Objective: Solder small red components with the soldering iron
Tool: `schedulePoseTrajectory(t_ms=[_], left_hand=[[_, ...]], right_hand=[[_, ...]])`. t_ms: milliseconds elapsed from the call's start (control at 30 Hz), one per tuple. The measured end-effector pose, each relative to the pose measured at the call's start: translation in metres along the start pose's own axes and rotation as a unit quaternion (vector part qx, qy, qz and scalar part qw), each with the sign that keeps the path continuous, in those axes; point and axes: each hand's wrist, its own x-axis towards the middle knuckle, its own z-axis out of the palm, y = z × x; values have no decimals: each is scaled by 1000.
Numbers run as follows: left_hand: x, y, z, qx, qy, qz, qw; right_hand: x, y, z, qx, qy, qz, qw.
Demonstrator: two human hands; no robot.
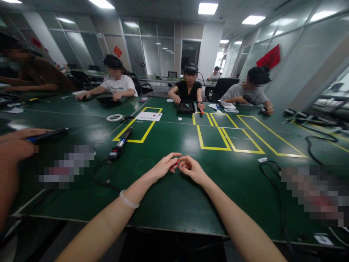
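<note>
My left hand (163,166) and my right hand (191,168) meet fingertip to fingertip above the green table (174,196), a little in front of me. Both pinch a tiny red object (176,163) between them; it is too small to name. A pale bangle (128,200) circles my left wrist. An electric screwdriver (121,142) with a black cable lies on the table to the left of my hands, pointing away from me.
Yellow tape outlines (229,136) mark boxes on the table ahead. A white tape roll (114,117) and a paper sheet (148,116) lie farther left. Black cables (311,143) run at right. A neighbour's hand (16,145) holds a tool at left. Several people sit across the table.
</note>
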Motion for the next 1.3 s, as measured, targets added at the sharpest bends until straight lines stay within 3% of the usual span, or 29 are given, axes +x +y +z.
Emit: schedulePoseTrajectory(t_ms=[167, 300, 400, 633, 900, 1100, 1300], left_hand=[[-6, -7, 0, 7, -29, -1, 1000], [-5, -8, -1, 39, -9, 13, 999], [-7, -6, -4, 92, 5, 60, 994], [-14, 4, 0, 292, 59, 154, 942], [-11, 4, 0, 298, 72, 156, 939], [-9, 0, 1, 312, 62, 157, 935], [-11, -3, 1, 313, 53, 149, 937]], right_hand=[[-1, -6, 8, -4, -28, 4, 1000], [0, -6, 6, -14, 3, 29, 999], [3, -3, 2, -23, 31, 44, 998], [5, 0, -3, -21, 37, 61, 997], [5, 4, -7, 29, 64, 47, 996], [2, 5, -10, -35, 64, 5, 997], [1, 5, -10, -54, 58, 22, 997]])
